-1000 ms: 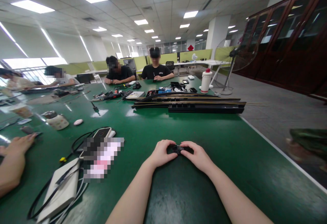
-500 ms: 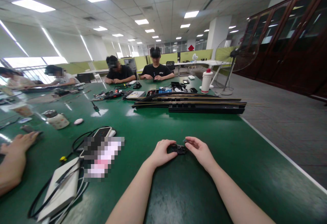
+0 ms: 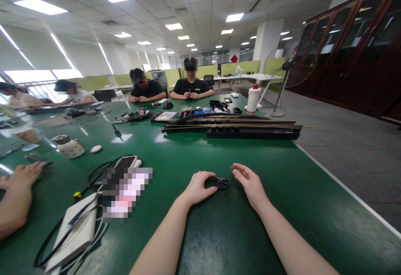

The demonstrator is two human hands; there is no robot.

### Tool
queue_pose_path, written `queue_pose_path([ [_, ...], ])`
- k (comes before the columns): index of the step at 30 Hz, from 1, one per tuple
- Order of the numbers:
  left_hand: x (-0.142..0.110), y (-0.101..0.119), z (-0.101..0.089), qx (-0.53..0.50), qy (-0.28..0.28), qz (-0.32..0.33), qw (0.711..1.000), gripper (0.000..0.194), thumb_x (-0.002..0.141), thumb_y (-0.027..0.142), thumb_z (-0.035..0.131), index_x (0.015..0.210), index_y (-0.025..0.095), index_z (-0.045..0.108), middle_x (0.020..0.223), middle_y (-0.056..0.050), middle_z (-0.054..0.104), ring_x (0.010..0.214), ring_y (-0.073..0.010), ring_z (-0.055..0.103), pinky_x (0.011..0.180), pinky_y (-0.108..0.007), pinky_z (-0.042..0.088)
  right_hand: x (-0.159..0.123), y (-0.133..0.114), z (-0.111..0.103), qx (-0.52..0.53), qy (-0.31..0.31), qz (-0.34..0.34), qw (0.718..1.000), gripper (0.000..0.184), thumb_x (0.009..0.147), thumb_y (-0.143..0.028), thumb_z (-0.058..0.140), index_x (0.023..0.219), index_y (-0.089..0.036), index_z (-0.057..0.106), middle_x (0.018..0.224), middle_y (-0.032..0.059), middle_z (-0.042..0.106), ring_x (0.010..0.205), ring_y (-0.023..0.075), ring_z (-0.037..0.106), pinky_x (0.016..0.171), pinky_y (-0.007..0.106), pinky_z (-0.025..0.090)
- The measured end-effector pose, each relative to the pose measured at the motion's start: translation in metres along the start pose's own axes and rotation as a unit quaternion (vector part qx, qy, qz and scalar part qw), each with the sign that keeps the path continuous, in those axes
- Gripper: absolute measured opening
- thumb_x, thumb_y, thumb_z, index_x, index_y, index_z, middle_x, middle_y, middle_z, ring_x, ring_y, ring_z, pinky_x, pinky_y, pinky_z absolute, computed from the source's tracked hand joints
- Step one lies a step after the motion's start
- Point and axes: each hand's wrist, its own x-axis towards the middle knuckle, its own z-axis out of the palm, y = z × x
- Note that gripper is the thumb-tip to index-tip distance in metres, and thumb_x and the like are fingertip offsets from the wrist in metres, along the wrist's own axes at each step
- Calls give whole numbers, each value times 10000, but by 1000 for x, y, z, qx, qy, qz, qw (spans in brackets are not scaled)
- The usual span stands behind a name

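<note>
On the green table point(image 3: 213, 233) lies a small black device part point(image 3: 222, 183), its upper face showing fine inner detail too small to name. My left hand point(image 3: 200, 187) grips its left end between thumb and fingers. To the right and apart from the part, my right hand point(image 3: 249, 183) is closed in a pinch. Between the thumb and fingertips of that hand is a tiny bluish-grey piece point(image 3: 232, 167), whose kind I cannot make out.
Long black strips point(image 3: 253, 132) with thin rods lie across the table ahead. A white bottle point(image 3: 253, 100) stands behind them. On the left are a phone point(image 3: 125, 163), a white box point(image 3: 73, 229) with cables, a jar point(image 3: 69, 147) and another person's hand point(image 3: 26, 174). Co-workers sit opposite.
My right hand has moved a little right and up, away from the black part, with the tiny piece in its fingertips. My left hand has stayed in place.
</note>
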Motion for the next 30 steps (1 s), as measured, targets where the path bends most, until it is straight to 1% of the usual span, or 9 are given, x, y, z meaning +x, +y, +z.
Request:
queue_pose_path([
  [7,-1,-2,1,-2,3,-6,1000,393,696,277,664,1078,231,578,1041,-29,619,1002,-231,535,927,-365,393,1,3,0,62,27,23,997,410,615,-418,712,951,-197,631,974,73,687,943,228,621,809,370,496],
  [13,0,-2,2,-3,4,-2,1000,392,696,279,663,1077,235,578,1038,-26,621,1003,-231,538,929,-364,394,2,3,-2,77,30,31,996,389,628,-410,698,955,-213,627,984,67,680,901,216,628,734,339,510],
  [18,0,-2,1,1,4,1,1000,392,697,283,659,1078,235,579,1037,-27,622,988,-227,543,917,-359,401,1,0,-2,105,40,48,992,369,604,-388,716,922,-221,636,962,55,682,897,212,625,728,333,509],
  [30,0,-2,1,-2,7,7,1000,388,698,277,663,1073,226,579,1029,-29,623,982,-222,544,905,-348,406,0,-5,0,131,47,64,988,347,575,-365,738,878,-222,651,916,45,682,857,202,623,719,326,500],
])
